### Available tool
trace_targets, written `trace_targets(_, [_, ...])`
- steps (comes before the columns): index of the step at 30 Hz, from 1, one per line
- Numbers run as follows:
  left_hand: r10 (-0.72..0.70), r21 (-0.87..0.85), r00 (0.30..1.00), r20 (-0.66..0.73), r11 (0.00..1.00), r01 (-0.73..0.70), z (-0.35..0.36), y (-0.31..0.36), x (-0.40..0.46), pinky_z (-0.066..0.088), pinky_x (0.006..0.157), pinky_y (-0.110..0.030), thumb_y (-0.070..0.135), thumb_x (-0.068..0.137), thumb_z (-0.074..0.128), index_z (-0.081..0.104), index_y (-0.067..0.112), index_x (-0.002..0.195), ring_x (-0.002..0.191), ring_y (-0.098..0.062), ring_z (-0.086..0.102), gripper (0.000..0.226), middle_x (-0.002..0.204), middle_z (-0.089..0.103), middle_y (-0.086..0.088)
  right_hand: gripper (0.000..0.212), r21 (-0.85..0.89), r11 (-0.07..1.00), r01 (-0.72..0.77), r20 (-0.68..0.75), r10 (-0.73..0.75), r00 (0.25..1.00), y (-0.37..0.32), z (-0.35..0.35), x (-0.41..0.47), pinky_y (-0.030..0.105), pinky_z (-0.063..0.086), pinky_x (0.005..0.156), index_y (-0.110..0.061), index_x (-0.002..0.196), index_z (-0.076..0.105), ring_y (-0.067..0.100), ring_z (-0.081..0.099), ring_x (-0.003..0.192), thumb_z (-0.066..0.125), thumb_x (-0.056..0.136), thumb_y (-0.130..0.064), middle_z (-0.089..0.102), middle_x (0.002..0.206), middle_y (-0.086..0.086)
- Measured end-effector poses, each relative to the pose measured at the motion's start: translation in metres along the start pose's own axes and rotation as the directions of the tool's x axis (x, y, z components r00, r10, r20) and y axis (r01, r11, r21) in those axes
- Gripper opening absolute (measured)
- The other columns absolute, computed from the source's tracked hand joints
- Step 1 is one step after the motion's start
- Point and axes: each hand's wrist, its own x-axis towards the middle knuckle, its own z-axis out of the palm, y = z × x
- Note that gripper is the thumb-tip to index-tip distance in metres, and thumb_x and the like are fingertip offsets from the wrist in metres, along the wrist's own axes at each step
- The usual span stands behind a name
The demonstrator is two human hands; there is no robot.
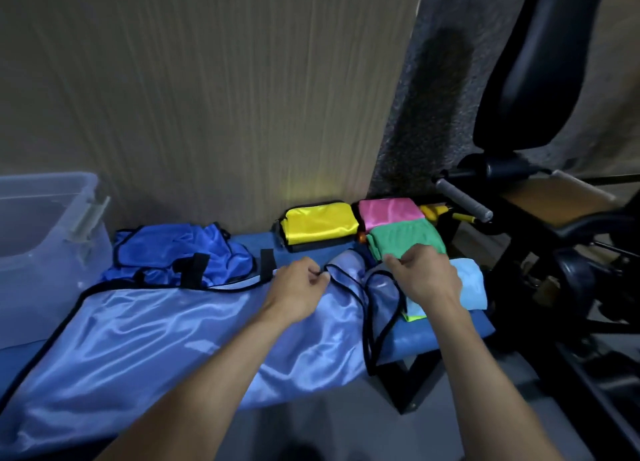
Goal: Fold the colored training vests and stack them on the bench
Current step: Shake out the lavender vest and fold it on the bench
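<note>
A shiny light-blue vest [145,336] with black trim lies spread across the blue bench [436,336]. My left hand [299,289] pinches its black-edged shoulder strap near the bench's back. My right hand [427,275] has curled fingers at the other strap, over the folded pile; what it holds is partly hidden. Folded vests sit at the right end: yellow [318,223], pink [388,211], green [405,239] and pale cyan [471,280]. A crumpled darker blue vest [180,252] lies at the back left.
A clear plastic bin [45,239] stands at the left end of the bench. A cardboard-like panel [207,97] backs the bench. Black gym equipment [540,79] with a grey-handled bar [464,201] crowds the right side.
</note>
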Motion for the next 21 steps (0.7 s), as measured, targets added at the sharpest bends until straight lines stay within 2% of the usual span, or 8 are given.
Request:
trace_targets(2, [-0.056, -0.049, 0.998, -0.039, 0.997, 0.054, 0.013, 0.008, 0.016, 0.051, 0.092, -0.046, 0.051, 0.100, 0.051, 0.063, 0.011, 0.107, 0.103, -0.027, 0.063, 0.043, 0.095, 0.063, 0.000, 0.053, 0.002, 1.000, -0.019, 0.018, 0.019, 1.000, 0.000, 0.006, 0.002, 0.035, 0.038, 0.063, -0.016, 0.066, 0.051, 0.036, 0.059, 0.081, 0.064, 0.087, -0.063, 0.059, 0.077, 0.008])
trace_targets(4, [-0.108, -0.025, 0.993, -0.046, 0.994, 0.107, 0.022, 0.015, 0.030, 0.051, 0.088, -0.044, 0.059, 0.099, 0.047, 0.055, 0.014, 0.099, 0.095, -0.026, 0.060, 0.046, 0.092, 0.056, 0.001, 0.057, -0.002, 1.000, -0.021, 0.017, 0.021, 1.000, -0.004, 0.012, 0.004, 0.035, 0.036, 0.062, -0.018, 0.063, 0.040, 0.036, 0.057, 0.078, 0.066, 0.086, -0.063, 0.055, 0.076, 0.009])
trace_targets(8, [-0.143, -0.026, 0.988, -0.063, 0.990, 0.142, 0.035, 0.016, 0.047, 0.029, 0.055, -0.035, 0.054, 0.097, 0.054, 0.041, 0.016, 0.067, 0.054, -0.022, 0.044, 0.050, 0.058, 0.040, -0.001, 0.045, -0.050, 0.999, 0.004, 0.006, -0.004, 1.000, -0.011, 0.016, 0.008, 0.033, 0.036, 0.062, -0.013, 0.076, 0.047, 0.038, 0.061, 0.084, 0.069, 0.087, -0.051, 0.059, 0.084, 0.012])
trace_targets(12, [-0.162, -0.136, 0.984, -0.078, 0.979, 0.151, 0.035, 0.018, 0.050, 0.035, 0.057, -0.031, 0.033, 0.091, 0.064, 0.062, 0.007, 0.074, 0.062, -0.023, 0.054, 0.031, 0.062, 0.053, -0.001, 0.041, 0.058, 0.998, 0.038, 0.006, -0.038, 0.999, -0.005, 0.019, 0.013, 0.030, 0.027, 0.046, -0.015, 0.058, 0.040, 0.032, 0.045, 0.060, 0.068, 0.085, -0.025, 0.042, 0.059, 0.004])
trace_targets(15, [-0.117, -0.368, 0.993, -0.025, 0.924, 0.100, 0.025, 0.031, 0.045, 0.034, 0.058, -0.028, 0.026, 0.089, 0.067, 0.059, 0.017, 0.073, 0.059, -0.013, 0.045, 0.020, 0.057, 0.046, 0.009, 0.018, 0.267, 0.963, 0.029, 0.022, -0.036, 0.999, -0.003, 0.015, 0.012, 0.030, 0.044, 0.059, -0.022, 0.071, 0.063, 0.026, 0.058, 0.068, 0.074, 0.084, -0.026, 0.060, 0.067, 0.000])
trace_targets(17, [-0.060, -0.537, 0.998, 0.030, 0.841, 0.067, 0.015, 0.040, 0.037, 0.039, 0.063, -0.027, 0.021, 0.091, 0.067, 0.052, 0.019, 0.072, 0.060, -0.011, 0.042, 0.025, 0.054, 0.041, 0.013, 0.010, 0.504, 0.864, -0.001, 0.048, -0.026, 0.999, -0.006, 0.011, 0.008, 0.031, 0.049, 0.068, -0.017, 0.082, 0.069, 0.020, 0.064, 0.075, 0.077, 0.085, -0.021, 0.070, 0.075, -0.001])
trace_targets(19, [0.001, -0.649, 0.998, 0.067, 0.760, 0.043, 0.007, 0.048, 0.029, 0.044, 0.064, -0.029, 0.015, 0.094, 0.065, 0.049, 0.016, 0.076, 0.059, -0.009, 0.043, 0.024, 0.055, 0.041, 0.011, 0.012, 0.739, 0.670, -0.066, 0.101, -0.014, 0.995, -0.009, 0.006, 0.003, 0.027, 0.049, 0.067, -0.012, 0.079, 0.067, 0.016, 0.063, 0.075, 0.074, 0.089, -0.011, 0.069, 0.075, 0.000])
trace_targets(21, [0.060, -0.687, 0.998, 0.030, 0.727, -0.023, 0.000, 0.052, 0.022, 0.043, 0.067, -0.033, 0.012, 0.093, 0.065, 0.051, 0.015, 0.082, 0.066, -0.015, 0.041, 0.019, 0.067, 0.042, 0.001, 0.014, 0.842, 0.521, -0.141, 0.158, 0.012, 0.987, -0.012, -0.001, -0.001, 0.025, 0.045, 0.065, -0.014, 0.079, 0.064, 0.016, 0.057, 0.074, 0.070, 0.092, -0.010, 0.063, 0.076, -0.001])
